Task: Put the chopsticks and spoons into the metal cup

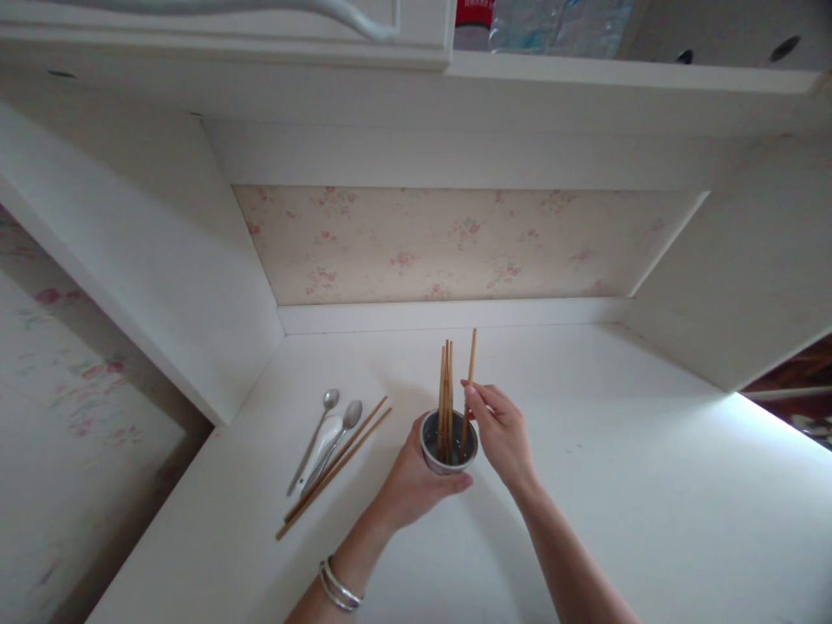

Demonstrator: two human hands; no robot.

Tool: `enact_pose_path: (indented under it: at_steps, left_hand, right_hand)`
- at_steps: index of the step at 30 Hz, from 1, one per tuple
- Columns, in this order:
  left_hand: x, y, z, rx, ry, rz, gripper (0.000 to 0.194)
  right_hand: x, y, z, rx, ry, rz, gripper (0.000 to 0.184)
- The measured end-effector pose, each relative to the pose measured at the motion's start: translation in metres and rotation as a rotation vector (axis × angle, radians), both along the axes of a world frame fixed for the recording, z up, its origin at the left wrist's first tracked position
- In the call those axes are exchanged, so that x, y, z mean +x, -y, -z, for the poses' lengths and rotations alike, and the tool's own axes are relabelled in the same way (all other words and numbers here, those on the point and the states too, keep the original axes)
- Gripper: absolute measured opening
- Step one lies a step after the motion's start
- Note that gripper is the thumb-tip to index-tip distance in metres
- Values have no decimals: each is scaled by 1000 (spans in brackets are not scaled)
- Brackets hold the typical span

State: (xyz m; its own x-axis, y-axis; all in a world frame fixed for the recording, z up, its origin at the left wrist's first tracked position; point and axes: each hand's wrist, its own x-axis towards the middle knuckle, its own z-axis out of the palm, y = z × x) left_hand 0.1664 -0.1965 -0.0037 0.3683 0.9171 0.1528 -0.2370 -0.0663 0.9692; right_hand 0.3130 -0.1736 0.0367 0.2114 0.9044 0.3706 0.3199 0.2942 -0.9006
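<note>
A small metal cup (448, 458) stands on the white desk (617, 485) with several wooden chopsticks (445, 390) upright in it. My left hand (409, 481) is wrapped round the cup from the left and below. My right hand (500, 429) pinches one chopstick (471, 360) that stands in the cup, tilted slightly right of the others. On the desk to the left lie two more chopsticks (338, 468) side by side, with two metal spoons (325, 425) and a white spoon (323, 438).
The desk sits in a white alcove with side walls left and right and a floral back panel (448, 247). A shelf above carries bottles (546, 22). Bright light falls on the desk's right edge. Bracelets (338, 588) ring my left wrist.
</note>
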Motion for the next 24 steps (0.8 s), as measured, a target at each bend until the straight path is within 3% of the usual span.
enact_pose_path:
  at_steps: [12, 15, 20, 24]
  left_hand:
    - [-1, -2, 4, -11, -65, -40, 82]
    - [-1, -3, 3, 6, -87, -48, 82]
    - [0, -2, 2, 28, -116, -54, 82]
    - [6, 1, 10, 55, -154, -163, 87]
  right_hand:
    - [-1, 2, 6, -93, 75, -133, 33]
    - [-1, 3, 10, -135, -27, -192, 34]
    - [-6, 7, 30, -239, -367, -385, 36]
    - [-7, 6, 45, -263, -540, -441, 37]
